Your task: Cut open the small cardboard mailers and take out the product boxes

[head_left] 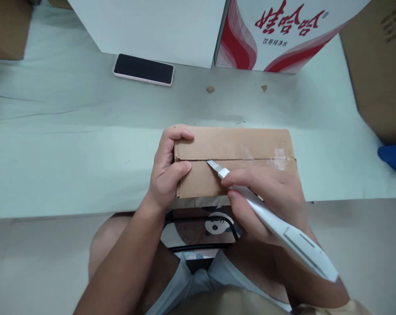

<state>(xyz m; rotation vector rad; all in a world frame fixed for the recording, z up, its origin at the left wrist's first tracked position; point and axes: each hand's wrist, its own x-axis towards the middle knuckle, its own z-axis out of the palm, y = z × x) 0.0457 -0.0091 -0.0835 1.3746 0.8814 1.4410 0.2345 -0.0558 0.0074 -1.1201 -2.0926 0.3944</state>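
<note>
A small brown cardboard box (233,142) lies at the table's front edge, its flaps meeting at a seam along the top. My left hand (166,168) grips the box's left end, fingers at the far side and thumb near the seam. In my right hand (270,197) is a white utility knife (283,229), held like a pen with its back end pointing down to the right. The blade's tip is at the seam, left of the middle. Clear tape (279,159) crosses the seam near the box's right end.
Behind the box, a phone (143,70) lies on the pale green table (69,166). Large white boxes (158,30), one with red print (283,39), stand at the back. Cardboard boxes flank both sides; a blue object (394,158) is at right. Small brown scraps (210,89) lie midway.
</note>
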